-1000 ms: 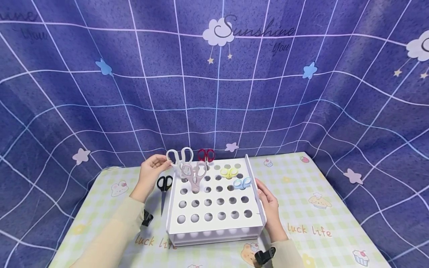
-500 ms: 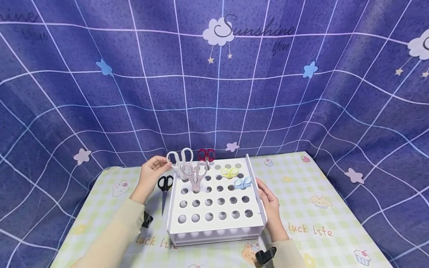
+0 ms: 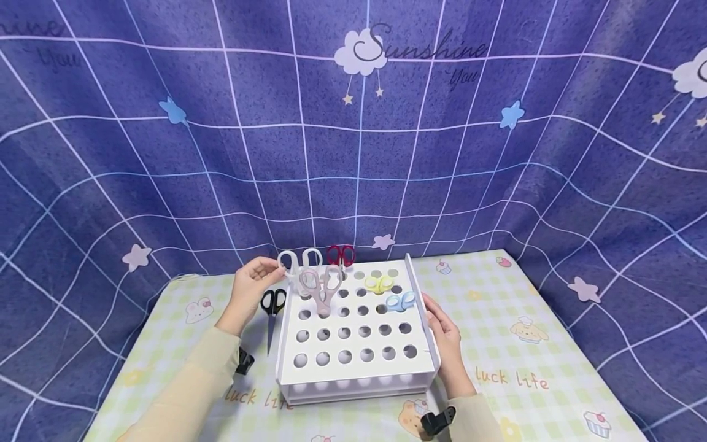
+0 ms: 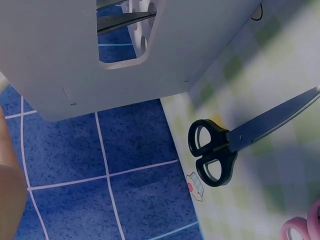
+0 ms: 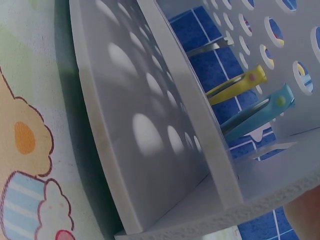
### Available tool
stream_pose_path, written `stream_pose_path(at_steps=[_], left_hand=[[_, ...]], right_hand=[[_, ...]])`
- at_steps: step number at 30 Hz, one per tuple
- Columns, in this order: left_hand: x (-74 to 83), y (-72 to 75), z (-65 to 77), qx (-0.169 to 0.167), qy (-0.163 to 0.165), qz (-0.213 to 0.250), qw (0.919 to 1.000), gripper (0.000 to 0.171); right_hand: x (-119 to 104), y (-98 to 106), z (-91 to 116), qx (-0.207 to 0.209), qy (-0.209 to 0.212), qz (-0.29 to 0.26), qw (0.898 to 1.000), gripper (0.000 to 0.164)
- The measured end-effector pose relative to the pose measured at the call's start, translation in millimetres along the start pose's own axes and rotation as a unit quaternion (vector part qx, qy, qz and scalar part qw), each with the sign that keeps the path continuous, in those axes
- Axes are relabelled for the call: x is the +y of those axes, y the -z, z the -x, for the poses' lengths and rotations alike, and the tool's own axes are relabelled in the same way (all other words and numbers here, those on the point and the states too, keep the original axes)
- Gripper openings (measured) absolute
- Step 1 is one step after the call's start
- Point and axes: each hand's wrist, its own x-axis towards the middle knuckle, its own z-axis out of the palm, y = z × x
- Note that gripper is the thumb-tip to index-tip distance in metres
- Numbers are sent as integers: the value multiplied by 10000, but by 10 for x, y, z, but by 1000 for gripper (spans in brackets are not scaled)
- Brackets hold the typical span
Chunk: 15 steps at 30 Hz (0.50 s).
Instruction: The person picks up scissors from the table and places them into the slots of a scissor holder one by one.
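Your left hand (image 3: pixel 251 291) pinches the white scissors (image 3: pixel 300 274) at the rack's (image 3: pixel 356 369) back left; your right hand (image 3: pixel 447 341) touches its right side, grip unclear; a sideways tug might snag the pink scissors (image 3: pixel 323 303) just in front.

Homey, rm type unclear — starry curtain (image 3: pixel 420 153) w/ cartoon-print tblcloth (image 3: pixel 552 356).

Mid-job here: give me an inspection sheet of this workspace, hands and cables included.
Surface: checked tablecloth with printed drawings.
Job's things: white rack holds mauve, red, yellow and blue scissors; white scissors at its back-left.
Clutter: loose black scissors lie left of the rack; pink handles at the left wrist view's edge.
Hands: left hand pinches white scissors; right hand rests against rack's right side.
Cables: nothing seen.
Surroundings: blue patterned fabric behind the table.
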Motion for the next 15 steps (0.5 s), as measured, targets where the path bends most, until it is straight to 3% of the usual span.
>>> stream_pose_path(at_steps=[15], left_hand=[[36,-68,22,243,146,-1,9996,16]], right_hand=[[-4,1,3,-7,-32,14,10000,40]])
